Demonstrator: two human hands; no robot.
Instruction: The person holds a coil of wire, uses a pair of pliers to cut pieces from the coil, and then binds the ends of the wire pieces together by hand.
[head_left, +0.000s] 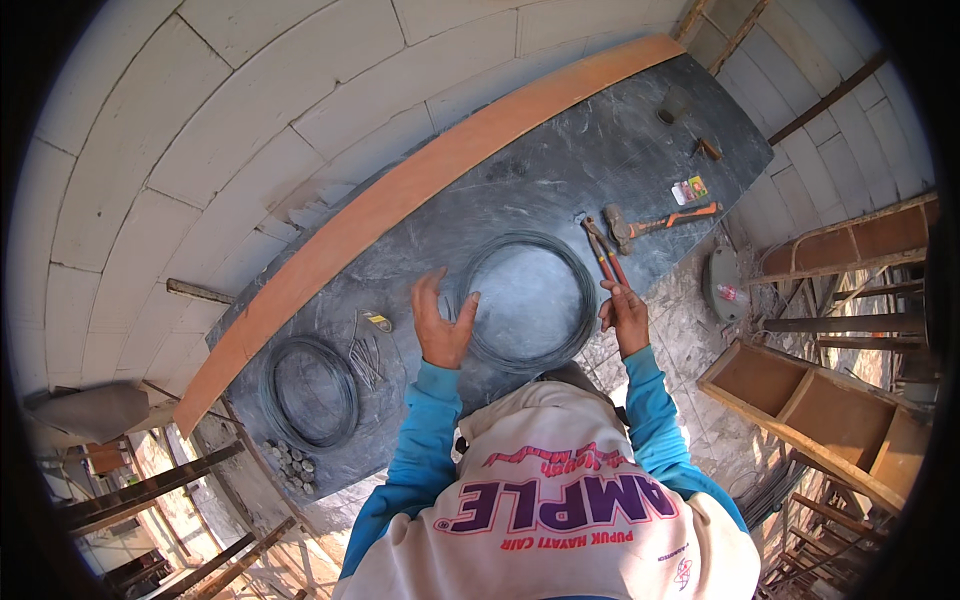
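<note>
The wire coil lies by the desk's near edge, about midway along. The right hand has its fingers closed on the handle ends of the red-handled pliers, just beside the coil. The left hand has its fingers apart, its thumb by the coil; contact cannot be told. A fuller wrap around both handles would likely steady the tool, while the left palm best keeps springy loops down, clear of the pliers' head.
</note>
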